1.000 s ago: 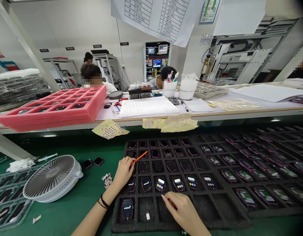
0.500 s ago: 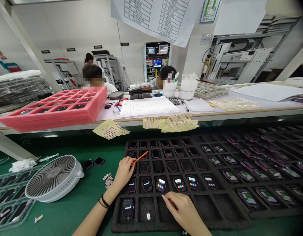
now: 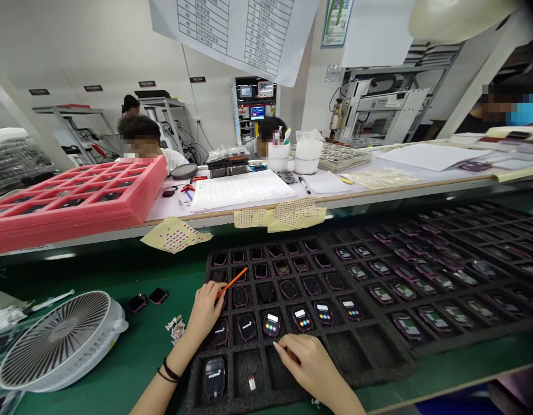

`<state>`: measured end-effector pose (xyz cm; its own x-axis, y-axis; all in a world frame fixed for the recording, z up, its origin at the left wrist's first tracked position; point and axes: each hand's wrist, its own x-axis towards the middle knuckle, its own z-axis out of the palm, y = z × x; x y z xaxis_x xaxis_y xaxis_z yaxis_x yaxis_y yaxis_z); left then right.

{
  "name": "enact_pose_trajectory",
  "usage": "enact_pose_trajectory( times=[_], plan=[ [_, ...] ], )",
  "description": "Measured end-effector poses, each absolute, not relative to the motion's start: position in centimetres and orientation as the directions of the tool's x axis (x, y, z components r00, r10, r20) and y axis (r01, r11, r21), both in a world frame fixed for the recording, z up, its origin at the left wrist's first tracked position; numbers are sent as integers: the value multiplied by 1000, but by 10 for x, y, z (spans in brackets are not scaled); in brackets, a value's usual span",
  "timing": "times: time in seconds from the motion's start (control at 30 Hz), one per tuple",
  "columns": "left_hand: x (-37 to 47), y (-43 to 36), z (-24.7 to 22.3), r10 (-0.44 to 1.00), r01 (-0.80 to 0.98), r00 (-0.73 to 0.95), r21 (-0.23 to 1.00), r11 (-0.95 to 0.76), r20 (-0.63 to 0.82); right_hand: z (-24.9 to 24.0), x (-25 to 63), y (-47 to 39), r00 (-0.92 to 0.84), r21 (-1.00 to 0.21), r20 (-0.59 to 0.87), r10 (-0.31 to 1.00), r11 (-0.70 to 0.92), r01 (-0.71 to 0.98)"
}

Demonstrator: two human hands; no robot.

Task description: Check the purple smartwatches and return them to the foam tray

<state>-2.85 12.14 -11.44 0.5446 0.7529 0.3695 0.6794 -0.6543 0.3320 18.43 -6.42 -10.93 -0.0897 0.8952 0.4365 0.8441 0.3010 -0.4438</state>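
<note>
Above the black foam tray [image 3: 346,349], an orange stick [image 3: 233,282] slants from the left hand [image 3: 209,302], pinched in its fingers, over a dark watch [image 3: 237,272]; a slip could scratch it. The right hand [image 3: 307,358] curls near a lit watch [image 3: 272,324]; whether it holds anything, I cannot tell. Dropped lower, it might knock that watch askew. Farther left, the fan [image 3: 61,346], if running, could scatter white pieces [image 3: 178,329].

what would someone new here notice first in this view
The bright pink foam tray on the raised shelf at left would probably catch the eye first. Below it, a round white fan sits on the green tabletop. Nearer the middle, the left hand holds an orange stick over a black foam tray of smartwatches.
</note>
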Motion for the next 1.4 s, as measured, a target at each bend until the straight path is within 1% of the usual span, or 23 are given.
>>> enact_pose_trajectory(
  times=[0.2, 0.8, 0.93, 1.17, 1.4],
  plan=[
    [-29, 123, -115, 748, 675, 552, 330, -660, 369, -110, 184, -66, -94, -449, 412, 906, 292, 844],
    [-28, 121, -114, 748, 669, 543, 342, -660, 382, -109, 184, -65, -82, -456, 415, 906, 286, 843],
    [-28, 121, -114, 744, 674, 551, 323, -664, 379, -108, 184, -66, -86, -467, 409, 908, 289, 835],
    [-27, 119, -113, 763, 696, 519, 327, -639, 385, -109, 186, -66, -99, -481, 392, 914, 296, 825],
    [-30, 119, -114, 785, 758, 507, 251, -603, 355, -107, 186, -68, -124, -436, 417, 900, 318, 842]
  ],
)
